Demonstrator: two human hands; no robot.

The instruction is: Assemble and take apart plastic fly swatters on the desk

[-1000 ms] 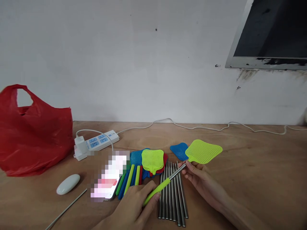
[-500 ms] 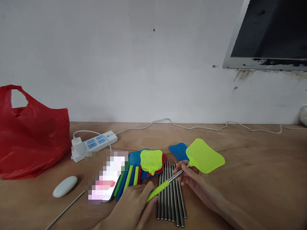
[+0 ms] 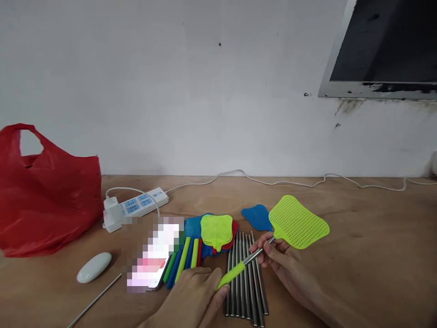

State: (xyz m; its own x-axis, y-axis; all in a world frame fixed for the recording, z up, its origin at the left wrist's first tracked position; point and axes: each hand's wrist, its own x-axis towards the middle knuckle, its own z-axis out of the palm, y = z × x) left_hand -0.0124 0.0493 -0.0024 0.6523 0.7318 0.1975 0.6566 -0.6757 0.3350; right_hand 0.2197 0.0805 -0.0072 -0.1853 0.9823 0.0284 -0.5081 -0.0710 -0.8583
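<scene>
A yellow-green fly swatter [image 3: 300, 222] is held slantwise between my two hands, its mesh head at the upper right. My left hand [image 3: 196, 294] grips the end of its yellow-green handle. The fingers of my right hand [image 3: 278, 259] pinch the metal rod just below the head. Beneath it, several bare metal rods [image 3: 241, 291] lie side by side on the table. Left of the rods is a pile of loose swatter heads, a yellow-green one [image 3: 217, 231] on top. Coloured handle tubes [image 3: 182, 259] lie beside them. A blue swatter head [image 3: 256, 217] rests behind my right hand.
A lit phone [image 3: 159, 255], partly blurred out, lies left of the handle tubes. Behind it is a white power strip [image 3: 136, 208] with a plug and cables. A white oval object [image 3: 94, 267] and a red plastic bag [image 3: 51, 196] are at the left. A wall backs the wooden table [image 3: 368, 255].
Both hands and the swatter have shifted slightly right in the picture, the swatter head a little more than the rest. The hold on handle and rod is unchanged.
</scene>
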